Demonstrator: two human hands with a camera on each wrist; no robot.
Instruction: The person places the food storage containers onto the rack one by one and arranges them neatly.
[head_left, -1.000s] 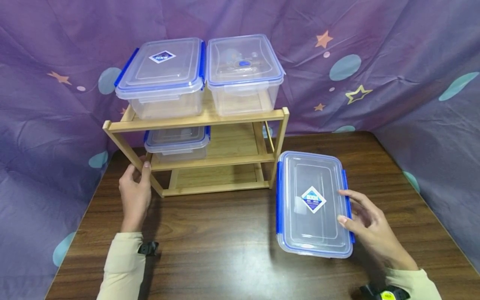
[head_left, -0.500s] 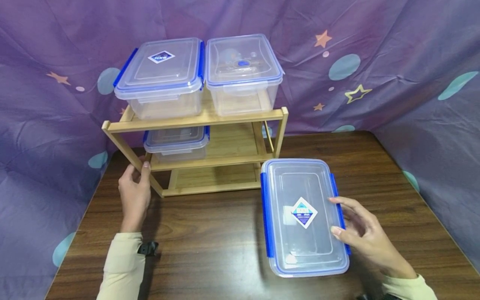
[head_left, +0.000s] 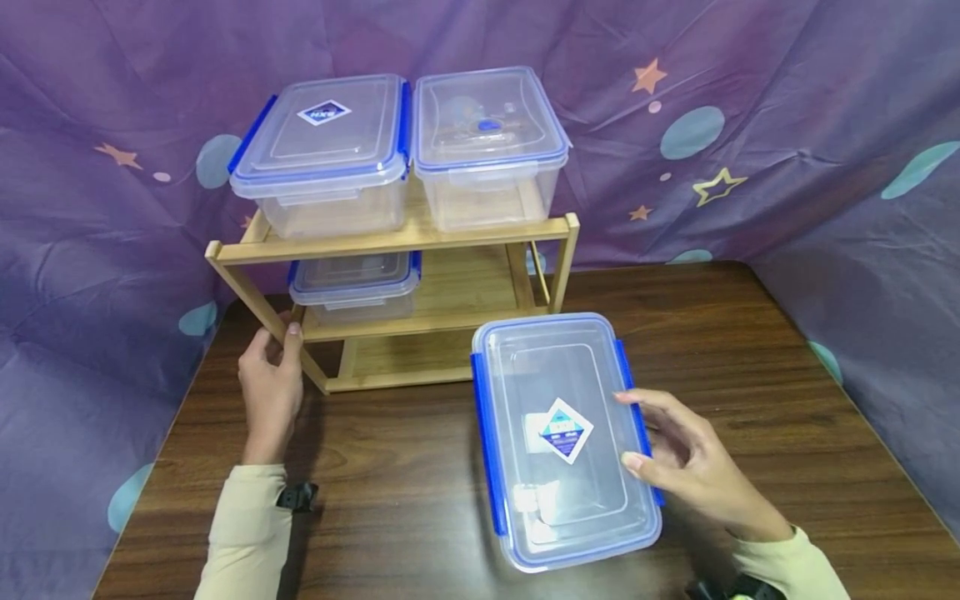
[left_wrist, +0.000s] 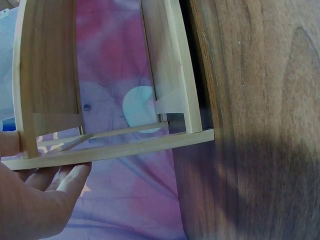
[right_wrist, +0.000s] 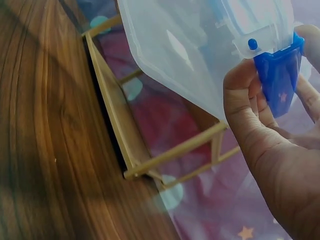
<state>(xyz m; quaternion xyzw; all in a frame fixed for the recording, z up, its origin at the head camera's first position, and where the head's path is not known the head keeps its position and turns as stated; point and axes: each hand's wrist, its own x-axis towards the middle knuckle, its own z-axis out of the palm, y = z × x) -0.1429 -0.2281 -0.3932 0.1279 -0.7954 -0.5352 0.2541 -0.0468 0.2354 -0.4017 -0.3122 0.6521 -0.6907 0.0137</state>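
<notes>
My right hand (head_left: 693,467) grips the right edge of a clear food container (head_left: 573,375) by its blue clip side, thumb and fingers on the rim. The container is lifted off the table, its lid with a diamond sticker facing up. In the right wrist view, a blue clip (right_wrist: 281,82) hangs down between the fingers. My left hand (head_left: 272,392) holds the left front post of a wooden shelf rack (head_left: 390,244) at the middle level. The left wrist view shows the thumb and fingers on either side of the wooden frame (left_wrist: 115,150).
Two lidded containers, one with blue clips (head_left: 330,150) and one with a blue vent (head_left: 487,179), stand on the top shelf. A smaller container (head_left: 356,287) sits at the left of the middle shelf. Under everything is a brown wooden table (head_left: 390,467), with a purple curtain (head_left: 600,50) behind.
My right hand has carried the container leftward and slightly toward me, to the front of the rack's right end. The left hand has stayed on the rack.
</notes>
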